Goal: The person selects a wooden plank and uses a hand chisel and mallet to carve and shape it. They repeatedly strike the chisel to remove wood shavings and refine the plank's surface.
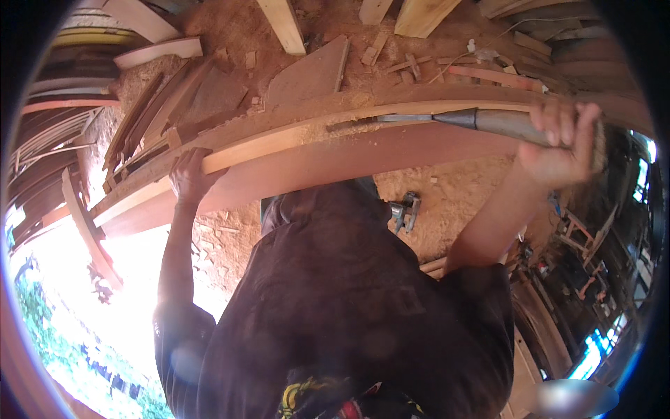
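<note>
In the head view, the hands are working well apart: the left hand (190, 176) is clasping a long, reddish-brown wooden board with a pale edge (279, 171), and the right hand (558, 143) is gripping the handle of a long chisel with a dark metal blade (464, 118). The blade is lying along the board between them, pointing leftward, while pale wood shavings (359, 128) are resting near its tip.

The long reddish-brown wooden plank (307, 167) has a pale-yellow edge; the slim grey metal chisel (464, 118), a brown handle; the dark-brown cloth shirt (335, 293), yellow-and-red patterning at six o'clock.
</note>
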The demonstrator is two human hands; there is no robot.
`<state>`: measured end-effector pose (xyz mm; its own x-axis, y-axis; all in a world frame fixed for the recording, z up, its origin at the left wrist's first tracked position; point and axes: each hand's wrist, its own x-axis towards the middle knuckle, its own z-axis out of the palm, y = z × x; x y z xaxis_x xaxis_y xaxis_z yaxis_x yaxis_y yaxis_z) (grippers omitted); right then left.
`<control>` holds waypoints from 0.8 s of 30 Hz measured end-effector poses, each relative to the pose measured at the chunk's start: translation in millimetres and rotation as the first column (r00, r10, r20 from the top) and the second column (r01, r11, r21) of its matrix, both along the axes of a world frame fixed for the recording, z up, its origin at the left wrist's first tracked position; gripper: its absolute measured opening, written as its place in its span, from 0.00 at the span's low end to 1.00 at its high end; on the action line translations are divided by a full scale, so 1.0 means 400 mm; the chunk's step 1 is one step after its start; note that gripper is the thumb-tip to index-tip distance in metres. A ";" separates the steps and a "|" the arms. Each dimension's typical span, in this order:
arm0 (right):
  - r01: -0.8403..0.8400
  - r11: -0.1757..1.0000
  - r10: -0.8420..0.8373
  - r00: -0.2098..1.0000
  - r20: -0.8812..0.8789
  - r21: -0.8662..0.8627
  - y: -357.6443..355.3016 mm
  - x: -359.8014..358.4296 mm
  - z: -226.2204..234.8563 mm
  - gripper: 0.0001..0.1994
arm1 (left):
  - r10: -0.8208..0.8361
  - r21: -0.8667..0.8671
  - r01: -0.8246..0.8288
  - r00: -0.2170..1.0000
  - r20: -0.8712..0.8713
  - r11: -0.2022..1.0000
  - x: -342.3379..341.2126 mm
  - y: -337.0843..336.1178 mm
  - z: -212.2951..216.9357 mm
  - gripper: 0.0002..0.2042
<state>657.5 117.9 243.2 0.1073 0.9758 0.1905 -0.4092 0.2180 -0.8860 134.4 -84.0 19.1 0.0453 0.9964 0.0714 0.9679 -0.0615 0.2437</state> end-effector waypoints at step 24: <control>0.639 0.700 -0.617 0.766 0.180 -0.318 0.033 0.029 -0.323 0.14 | -0.031 0.065 0.030 0.999 0.011 0.997 0.011 0.007 -0.034 0.22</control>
